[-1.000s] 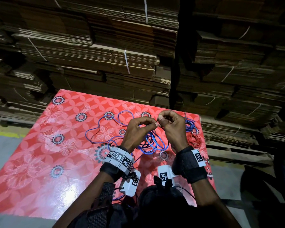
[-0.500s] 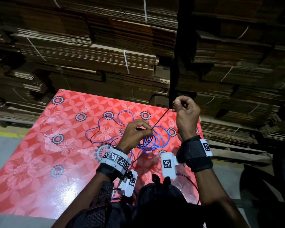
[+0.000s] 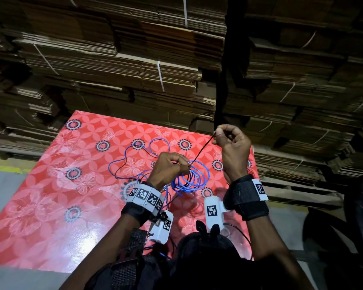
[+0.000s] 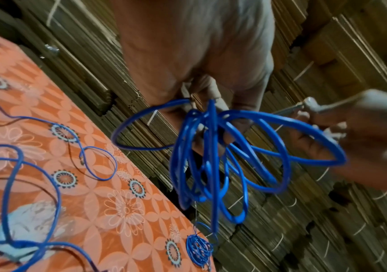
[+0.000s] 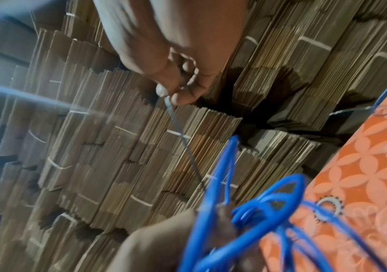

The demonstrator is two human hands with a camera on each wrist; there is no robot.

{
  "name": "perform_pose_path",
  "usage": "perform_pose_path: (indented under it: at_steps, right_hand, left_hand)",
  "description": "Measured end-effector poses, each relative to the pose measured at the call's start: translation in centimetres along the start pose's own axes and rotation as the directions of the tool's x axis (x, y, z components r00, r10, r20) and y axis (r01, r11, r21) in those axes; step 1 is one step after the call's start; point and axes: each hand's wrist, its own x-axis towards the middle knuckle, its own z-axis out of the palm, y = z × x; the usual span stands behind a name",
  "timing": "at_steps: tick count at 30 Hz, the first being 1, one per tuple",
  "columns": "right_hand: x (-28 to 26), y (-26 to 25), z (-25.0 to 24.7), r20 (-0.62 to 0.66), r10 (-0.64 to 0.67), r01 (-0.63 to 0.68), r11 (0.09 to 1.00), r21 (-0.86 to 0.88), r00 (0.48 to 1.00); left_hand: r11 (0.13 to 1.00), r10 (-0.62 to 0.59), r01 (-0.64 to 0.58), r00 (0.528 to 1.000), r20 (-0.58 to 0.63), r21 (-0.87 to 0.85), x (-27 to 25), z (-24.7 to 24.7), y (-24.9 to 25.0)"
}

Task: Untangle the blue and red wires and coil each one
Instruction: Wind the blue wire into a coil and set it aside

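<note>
My left hand [image 3: 181, 164] grips a bundle of blue wire loops [image 3: 194, 180] above the red floral table [image 3: 50, 185]. In the left wrist view the blue loops [image 4: 222, 156] hang from its fingers [image 4: 201, 103]. My right hand [image 3: 217, 132] is raised to the upper right and pinches a thin dark wire [image 3: 201, 150] pulled straight down to the left hand. The right wrist view shows that pinch [image 5: 171, 93] on the thin wire [image 5: 183, 139]. More blue wire [image 3: 134, 155] lies loose on the table, with dark strands among it.
Strapped stacks of flat cardboard [image 3: 134, 70] rise just behind the table's far edge. A small blue coil [image 4: 198, 246] lies near the table's far right edge. Grey floor [image 3: 0, 185] runs along the left.
My right hand has risen up and to the right, away from the left hand, drawing the dark wire out straight. The left hand stays put with the blue loops.
</note>
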Motion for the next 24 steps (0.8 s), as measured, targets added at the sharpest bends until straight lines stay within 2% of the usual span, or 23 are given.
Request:
perform_pose_path:
  at_steps: [2,4,5,7,10,11,13,15,16,21,24]
  right_hand:
    - [-0.4,0.3,-0.1,0.106,0.061,-0.067,0.997,0.05,0.993]
    - [-1.1,1.4,-0.2,0.264,0.11,-0.105,0.994,-0.035,0.958]
    - [-1.5,2.1,-0.4,0.356,0.135,-0.094,0.987,-0.128,0.925]
    - [-2.4,3.1,-1.0,0.532,0.212,-0.059,0.955,-0.289,0.82]
    - [-3.0,3.6,-2.4,0.691,0.313,-0.088,0.936,-0.341,0.652]
    - [-3.0,3.6,-2.8,0.713,0.318,-0.105,0.939,-0.326,0.625]
    - [-3.0,3.4,-3.3,0.731,0.32,-0.133,0.943,-0.304,0.603]
    - [-3.0,3.2,-3.4,0.722,0.314,-0.138,0.946,-0.293,0.616]
    - [-3.1,3.0,-3.3,0.706,0.304,-0.134,0.949,-0.287,0.64]
    - [-3.8,3.0,-2.3,0.581,0.225,-0.152,0.973,-0.172,0.782]
    - [-4.1,2.8,-1.5,0.454,0.178,-0.157,0.984,-0.082,0.873]
  left_hand:
    - [1.0,-0.012,0.012,0.999,0.038,0.005,-0.2,0.2,-0.1]
    - [1.0,-0.009,0.009,0.997,0.071,-0.008,-0.4,0.4,0.0]
    - [1.0,0.004,-0.003,0.996,0.085,-0.02,-0.5,0.4,0.2]
    - [0.998,0.039,-0.033,0.993,0.114,-0.055,-0.7,0.4,0.8]
    - [0.987,0.087,-0.063,0.983,0.164,-0.146,-1.1,0.4,1.4]
    - [0.983,0.092,-0.062,0.981,0.171,-0.175,-1.2,0.3,1.4]
    - [0.976,0.1,-0.064,0.98,0.169,-0.21,-1.3,0.2,1.6]
    - [0.972,0.114,-0.081,0.984,0.14,-0.219,-1.2,-0.2,1.8]
    - [0.969,0.122,-0.091,0.985,0.123,-0.229,-1.2,-0.3,1.8]
    - [0.967,0.139,-0.133,0.99,0.01,-0.218,-1.0,-0.2,2.0]
    - [0.97,0.147,-0.154,0.988,-0.052,-0.189,-1.4,-0.1,2.5]
